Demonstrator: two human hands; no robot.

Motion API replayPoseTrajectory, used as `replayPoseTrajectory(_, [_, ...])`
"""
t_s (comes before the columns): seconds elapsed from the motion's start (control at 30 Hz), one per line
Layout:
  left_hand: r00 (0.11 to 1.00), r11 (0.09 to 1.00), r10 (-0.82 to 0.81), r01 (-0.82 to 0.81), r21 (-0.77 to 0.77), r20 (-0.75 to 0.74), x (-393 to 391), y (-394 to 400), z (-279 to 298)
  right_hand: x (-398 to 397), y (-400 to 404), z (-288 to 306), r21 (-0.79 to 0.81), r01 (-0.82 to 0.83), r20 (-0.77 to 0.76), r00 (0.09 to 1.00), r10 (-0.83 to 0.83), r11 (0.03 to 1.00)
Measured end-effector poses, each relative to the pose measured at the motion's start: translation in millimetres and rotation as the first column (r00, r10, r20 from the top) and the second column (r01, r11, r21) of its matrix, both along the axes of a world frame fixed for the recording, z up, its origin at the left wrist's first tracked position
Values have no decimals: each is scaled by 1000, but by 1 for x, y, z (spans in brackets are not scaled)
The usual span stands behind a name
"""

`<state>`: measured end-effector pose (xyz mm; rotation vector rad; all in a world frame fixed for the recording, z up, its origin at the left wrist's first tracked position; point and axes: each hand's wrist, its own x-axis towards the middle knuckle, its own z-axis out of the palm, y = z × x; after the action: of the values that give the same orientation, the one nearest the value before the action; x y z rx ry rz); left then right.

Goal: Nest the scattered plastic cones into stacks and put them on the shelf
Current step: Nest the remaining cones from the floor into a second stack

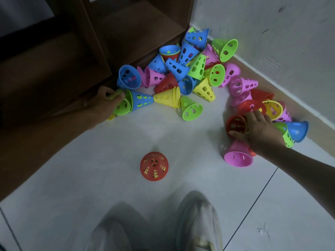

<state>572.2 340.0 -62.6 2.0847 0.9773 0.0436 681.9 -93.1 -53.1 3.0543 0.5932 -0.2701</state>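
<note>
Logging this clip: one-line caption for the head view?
Left hand grips nested green-and-blue cones, right hand reaches a red cone beside the pile.

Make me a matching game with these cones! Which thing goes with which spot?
Things:
1. lone red cone
2. left hand
3. right hand
4. green cone by the wall

Spots:
A. lying on its side at the skirting board
B. gripping a green and blue stack
C. upright alone on the floor tiles
D. on a red cone lying sideways

Pairs: 1-C, 2-B, 3-D, 4-A
</note>
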Motion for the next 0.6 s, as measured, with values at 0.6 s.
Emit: replayPoseTrajectory(0.6, [926, 982, -144, 90, -165, -348, -55, -10, 15, -1, 1, -1, -37, -67, 14, 998, 67, 997])
